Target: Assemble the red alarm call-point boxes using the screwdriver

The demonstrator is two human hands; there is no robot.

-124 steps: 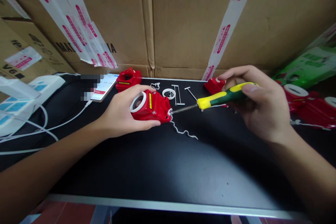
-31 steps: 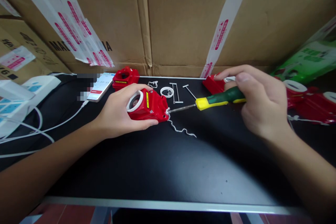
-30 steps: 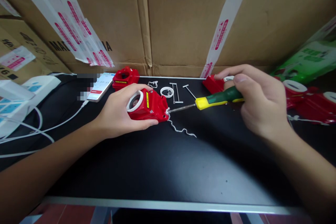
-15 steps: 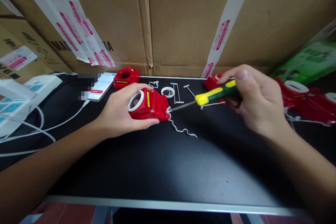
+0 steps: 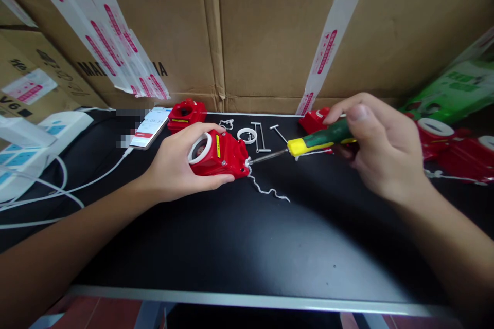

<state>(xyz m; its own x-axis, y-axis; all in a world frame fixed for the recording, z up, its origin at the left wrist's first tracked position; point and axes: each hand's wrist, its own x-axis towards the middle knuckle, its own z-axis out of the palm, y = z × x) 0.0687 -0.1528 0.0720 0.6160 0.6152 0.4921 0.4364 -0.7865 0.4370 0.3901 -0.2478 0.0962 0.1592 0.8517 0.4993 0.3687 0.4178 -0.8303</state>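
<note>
My left hand [image 5: 179, 164] is closed around a red housing [image 5: 227, 154] with a white ring at its near-left opening and a yellow label on top. White string [image 5: 270, 193] trails from the housing's right end onto the black table. In my right hand [image 5: 380, 149] is a screwdriver [image 5: 322, 140] with a green and yellow handle. Its metal shaft points left, and the tip meets the housing's right end beside the knotted string. Whether the tip sits in a screw is too small to tell.
Behind the housing lie a white ring [image 5: 247, 135] with small parts inside and metal T-shaped rods [image 5: 263, 136]. More red housings [image 5: 187, 114] stand at the back left and right. A phone [image 5: 148, 128], a power strip [image 5: 50, 139] and white cables are on the left; cardboard boxes [image 5: 262, 31] wall the back.
The screwdriver's handle has turned in my right hand, showing more green on top and yellow below. The left hand and the red housing stay in place.
</note>
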